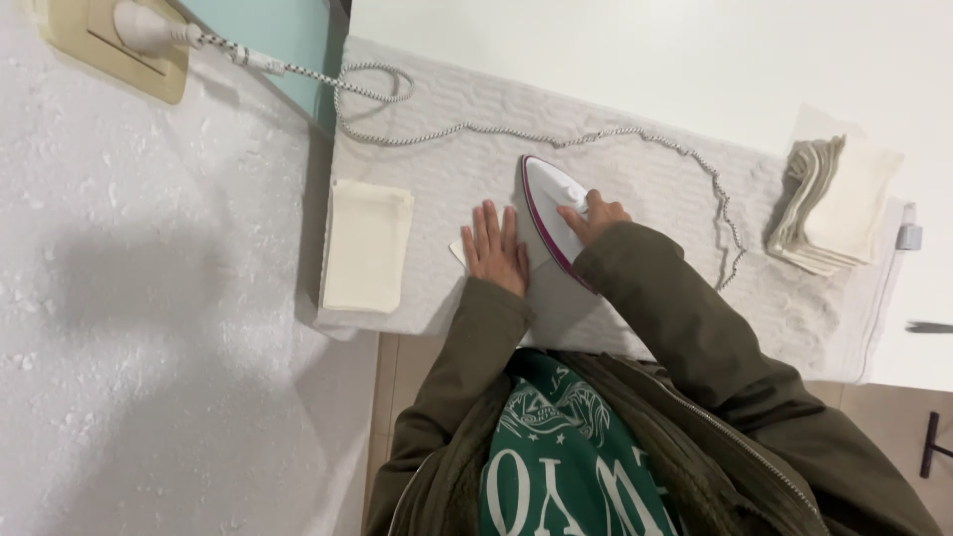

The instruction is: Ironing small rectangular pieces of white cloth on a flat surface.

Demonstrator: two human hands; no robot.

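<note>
The left hand (495,248) lies flat and open on a small pale cloth (459,250). The right hand (596,216) is curled tight around the white iron (552,203).

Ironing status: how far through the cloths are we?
Looks done: one flat folded cream cloth set aside at the left end of the padded surface. In hand: the right hand grips the white iron while the left hand presses a cloth flat beside it. Left, apparently: the stack of cream cloths at the right end; the count is unclear.
</note>
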